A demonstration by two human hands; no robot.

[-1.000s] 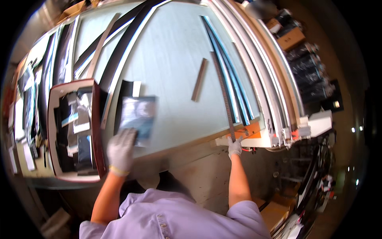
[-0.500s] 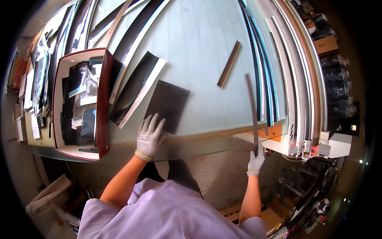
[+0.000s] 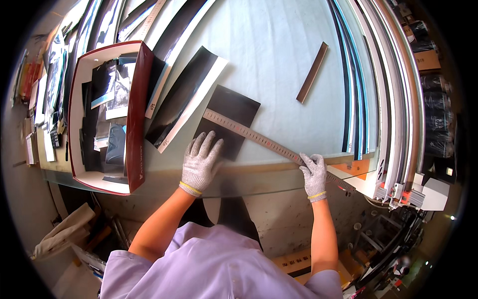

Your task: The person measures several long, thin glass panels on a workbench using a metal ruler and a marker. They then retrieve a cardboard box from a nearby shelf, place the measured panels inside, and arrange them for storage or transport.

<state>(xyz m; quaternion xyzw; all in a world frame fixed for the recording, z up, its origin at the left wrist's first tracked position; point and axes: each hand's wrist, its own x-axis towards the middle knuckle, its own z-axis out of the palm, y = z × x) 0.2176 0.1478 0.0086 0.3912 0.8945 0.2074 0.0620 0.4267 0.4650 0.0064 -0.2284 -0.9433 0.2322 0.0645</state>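
Observation:
A square dark sheet [image 3: 233, 138] lies on the pale table near its front edge. My left hand [image 3: 198, 162], in a grey knit glove, rests on the sheet's lower left part with the fingers stretched and slightly apart. A long steel ruler [image 3: 271, 146] slants across the middle of the sheet, its far end near the sheet's left edge. Gloved as well, my right hand [image 3: 314, 175] is closed around the ruler toward its near right end, which sticks out past the table edge. Left of the sheet is a dark glossy strip [image 3: 185, 94] with a white border.
An open red-walled box [image 3: 139, 114] of dark and silvery film pieces stands at the left. A narrow brown bar [image 3: 312, 72] lies farther back. Long dark and blue strips [image 3: 352, 99] run along the right, beside metal rails [image 3: 398, 99]. Wrapped black rolls [image 3: 438, 117] are stacked beyond.
My right hand has swung the ruler from upright at the right to lying slanted over the dark sheet. My left hand stays at the sheet. The whole view has shifted slightly.

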